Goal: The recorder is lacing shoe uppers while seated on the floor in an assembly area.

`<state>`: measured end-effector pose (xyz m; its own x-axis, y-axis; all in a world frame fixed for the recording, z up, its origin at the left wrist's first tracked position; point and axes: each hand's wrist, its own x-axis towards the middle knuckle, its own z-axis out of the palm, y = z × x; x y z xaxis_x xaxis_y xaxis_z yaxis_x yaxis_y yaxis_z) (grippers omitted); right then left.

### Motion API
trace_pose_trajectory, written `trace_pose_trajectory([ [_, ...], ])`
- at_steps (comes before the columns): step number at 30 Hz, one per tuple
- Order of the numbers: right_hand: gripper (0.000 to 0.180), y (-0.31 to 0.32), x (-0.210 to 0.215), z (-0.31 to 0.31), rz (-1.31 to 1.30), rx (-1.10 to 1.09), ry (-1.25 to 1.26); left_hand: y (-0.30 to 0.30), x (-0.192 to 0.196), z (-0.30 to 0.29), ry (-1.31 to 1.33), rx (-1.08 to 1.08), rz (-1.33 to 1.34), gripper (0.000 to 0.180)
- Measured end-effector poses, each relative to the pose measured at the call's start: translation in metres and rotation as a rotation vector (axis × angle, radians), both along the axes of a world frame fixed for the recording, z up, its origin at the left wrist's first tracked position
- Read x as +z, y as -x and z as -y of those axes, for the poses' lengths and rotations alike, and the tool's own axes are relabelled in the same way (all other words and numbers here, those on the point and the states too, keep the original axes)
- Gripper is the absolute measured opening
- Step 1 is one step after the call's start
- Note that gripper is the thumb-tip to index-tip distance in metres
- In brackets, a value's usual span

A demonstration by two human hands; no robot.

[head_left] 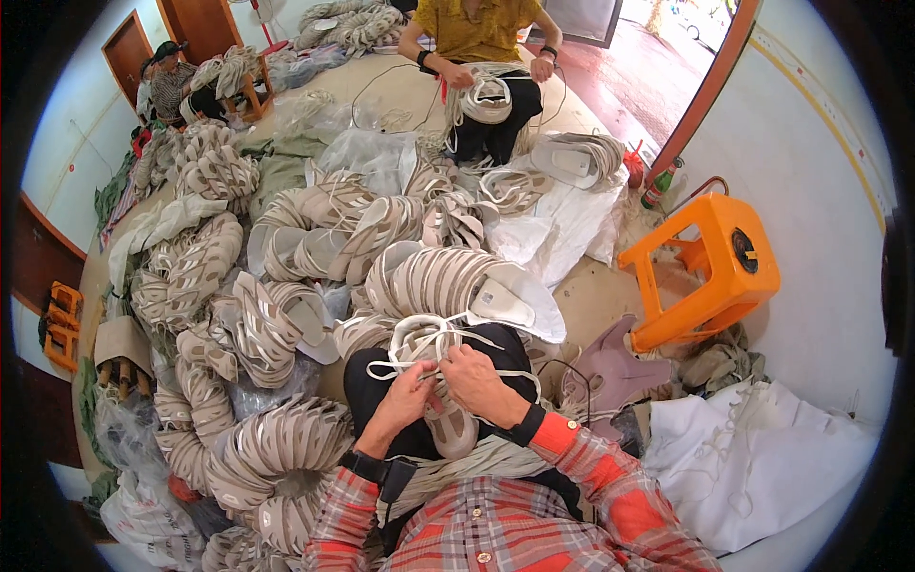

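Observation:
A beige and white shoe upper lies across my dark-trousered lap, its toe toward me and its collar away. White shoelace runs through its eyelets, with loops and ends sticking out to both sides. My left hand is closed at the left edge of the lacing, thumb and fingers pinching the lace. On the other side my right hand is closed on the lace too, fingers bent over the eyelet rows. The fingertips partly cover the lace between them. Below the toe, a bundle of loose pale laces stretches over my lap.
Stacked shoe uppers lie just ahead, with more piles at left. An orange plastic stool and white cloth are at right. Across from me a person handles another upper; someone else sits far left.

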<state>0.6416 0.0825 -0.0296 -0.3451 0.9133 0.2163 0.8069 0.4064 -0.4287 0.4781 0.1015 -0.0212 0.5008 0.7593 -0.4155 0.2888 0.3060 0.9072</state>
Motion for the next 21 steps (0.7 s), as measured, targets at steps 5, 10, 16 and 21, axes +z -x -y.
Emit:
trace_pose_trajectory([
  [5, 0.018, -0.016, -0.01, 0.0, -0.209, -0.104, 0.206, 0.009, -0.013, -0.004, 0.022, -0.097, 0.072, 0.035],
  [10, 0.01, -0.004, -0.007, 0.001, -0.388, -0.094, 0.148, 0.003, -0.007, -0.031, -0.195, -0.189, -0.123, 0.026],
  [16, 0.008, -0.019, -0.002, 0.004, -0.211, -0.146, 0.08, -0.01, 0.003, -0.045, -0.264, -0.288, -0.308, 0.016],
  [21, 0.012, -0.024, -0.003, 0.019, 0.044, -0.07, 0.002, -0.014, -0.003, -0.04, -0.647, -0.413, -0.569, 0.013],
])
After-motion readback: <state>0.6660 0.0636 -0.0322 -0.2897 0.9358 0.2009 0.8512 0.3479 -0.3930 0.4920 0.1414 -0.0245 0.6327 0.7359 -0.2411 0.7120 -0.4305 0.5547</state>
